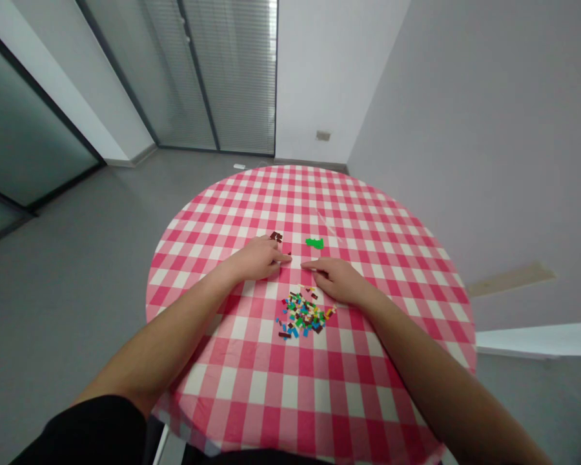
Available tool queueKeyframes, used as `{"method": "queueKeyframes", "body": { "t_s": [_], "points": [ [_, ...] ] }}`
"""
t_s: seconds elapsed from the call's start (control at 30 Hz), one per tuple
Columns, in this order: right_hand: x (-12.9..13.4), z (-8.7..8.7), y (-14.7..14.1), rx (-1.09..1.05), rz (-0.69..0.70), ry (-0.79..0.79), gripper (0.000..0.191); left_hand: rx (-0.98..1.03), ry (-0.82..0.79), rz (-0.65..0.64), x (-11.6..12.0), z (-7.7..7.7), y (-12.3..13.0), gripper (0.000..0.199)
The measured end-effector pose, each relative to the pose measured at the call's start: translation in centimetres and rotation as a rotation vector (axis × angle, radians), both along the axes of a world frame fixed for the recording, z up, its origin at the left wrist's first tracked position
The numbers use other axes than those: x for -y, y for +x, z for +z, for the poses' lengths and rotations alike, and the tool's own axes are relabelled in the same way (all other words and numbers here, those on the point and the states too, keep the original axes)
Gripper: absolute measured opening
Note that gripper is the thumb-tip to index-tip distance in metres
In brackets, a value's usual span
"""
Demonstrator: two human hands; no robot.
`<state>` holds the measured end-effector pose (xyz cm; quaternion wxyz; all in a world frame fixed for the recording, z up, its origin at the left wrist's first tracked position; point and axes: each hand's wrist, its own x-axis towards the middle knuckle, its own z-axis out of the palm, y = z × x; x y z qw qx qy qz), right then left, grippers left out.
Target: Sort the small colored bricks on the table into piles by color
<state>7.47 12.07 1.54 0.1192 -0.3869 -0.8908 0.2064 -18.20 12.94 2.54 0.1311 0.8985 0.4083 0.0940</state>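
My left hand [260,258] rests on the checked cloth with its index finger stretched to the right. A tiny dark brown piece [289,254] lies right by that fingertip; whether they touch I cannot tell. Just beyond the knuckles sits a small group of dark brown toy bricks [275,237], partly hidden by the hand. My right hand [337,279] points left with its index finger out and thumb apart, nothing visible in it. Past it lies a group of green bricks [314,243]. Closer to me is a mixed pile of small coloured bricks [306,315].
A round table [281,387] wears a red-and-white checked cloth. White and grey walls [445,129] stand behind and to the right, and a glass partition with blinds [237,77] is at the back left. Grey floor [101,245] shows at the left.
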Motion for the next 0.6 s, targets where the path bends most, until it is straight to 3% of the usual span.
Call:
{"method": "queueKeyframes", "body": {
  "t_s": [0.17,0.47,0.6],
  "points": [
    [-0.1,-0.2,0.2,-0.005,0.001,0.001,0.041,0.08,-0.018,0.013,-0.2,-0.1,-0.2,0.037],
    [-0.2,-0.4,0.1,-0.013,0.004,-0.003,0.041,0.095,0.101,0.197,-0.2,0.3,-0.6,0.039],
    [-0.2,-0.3,0.1,-0.005,0.01,0.007,0.041,0.026,0.08,0.11,0.7,0.2,-0.1,0.037]
  ]
}}
